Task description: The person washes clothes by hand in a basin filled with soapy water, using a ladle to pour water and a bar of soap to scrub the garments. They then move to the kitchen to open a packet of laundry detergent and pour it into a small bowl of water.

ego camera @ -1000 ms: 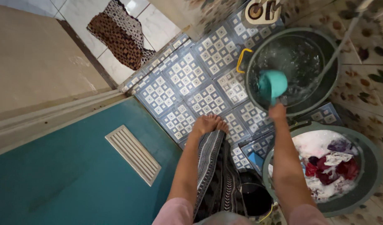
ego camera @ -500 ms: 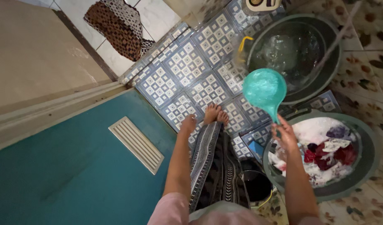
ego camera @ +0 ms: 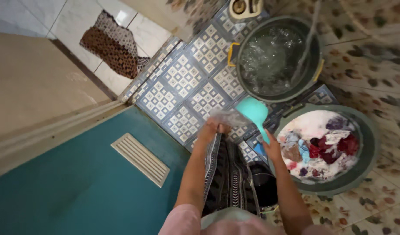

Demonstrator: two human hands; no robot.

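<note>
One teal dipper gripped by right hand, left hand open beside its pour

Both arms are bare from the short pink sleeves at 6 o'clock up to the hands. The left hand and right hand wear no gloves or rings that show. A black-and-white striped patterned skirt hangs between the arms.

The basin of soaking clothes sits right of the dipper; the water bucket stands beyond the dipper, the vented door left of it
</note>
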